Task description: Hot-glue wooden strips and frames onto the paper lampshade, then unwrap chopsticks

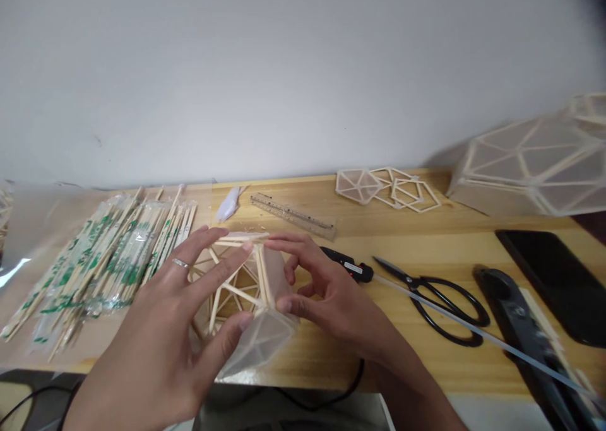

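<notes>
A faceted frame of thin wooden sticks with translucent film panels point(246, 292) sits on the wooden table point(379, 349) near its front edge. My left hand point(170, 336), a ring on one finger, grips the frame from the left, fingertips on its top rail and its lower film panel. On the right side my right hand point(322, 286) pinches the same frame, thumb and fingers pressing a stick joint. Both hands hold it together.
Wrapped chopsticks point(104, 260) are piled at left. A ruler point(293, 215), hot glue gun point(350, 268) with glue stick, black scissors point(440, 298), stick hexagons point(388, 188), a large faceted shade point(530, 159), a black phone point(553, 279) and a dark tool point(525, 330) lie right.
</notes>
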### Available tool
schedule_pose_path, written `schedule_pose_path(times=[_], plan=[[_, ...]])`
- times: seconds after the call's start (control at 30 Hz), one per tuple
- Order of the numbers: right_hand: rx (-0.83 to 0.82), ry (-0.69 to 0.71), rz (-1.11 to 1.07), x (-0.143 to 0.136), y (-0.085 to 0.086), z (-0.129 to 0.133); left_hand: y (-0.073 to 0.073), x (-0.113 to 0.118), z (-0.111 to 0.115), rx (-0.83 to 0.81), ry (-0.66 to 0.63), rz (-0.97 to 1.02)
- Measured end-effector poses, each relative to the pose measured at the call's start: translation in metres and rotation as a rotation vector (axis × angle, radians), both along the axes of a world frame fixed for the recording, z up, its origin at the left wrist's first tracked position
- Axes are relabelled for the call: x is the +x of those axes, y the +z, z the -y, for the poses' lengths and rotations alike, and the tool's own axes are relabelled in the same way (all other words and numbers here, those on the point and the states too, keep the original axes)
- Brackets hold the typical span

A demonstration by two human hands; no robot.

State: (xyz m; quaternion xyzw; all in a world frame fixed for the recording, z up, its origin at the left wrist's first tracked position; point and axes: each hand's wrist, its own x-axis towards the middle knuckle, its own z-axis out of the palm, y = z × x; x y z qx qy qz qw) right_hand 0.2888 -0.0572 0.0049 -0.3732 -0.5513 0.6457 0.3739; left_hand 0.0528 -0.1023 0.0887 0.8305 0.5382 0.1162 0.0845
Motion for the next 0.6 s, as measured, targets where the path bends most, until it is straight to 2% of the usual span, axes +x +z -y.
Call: schedule_pose_path(times=[0.6], plan=[[0.058,0.002,-0.007,-0.0007,-0.0066,0.0011,-0.0019,-0.0008,0.0024,-0.026,0.038,0.007]])
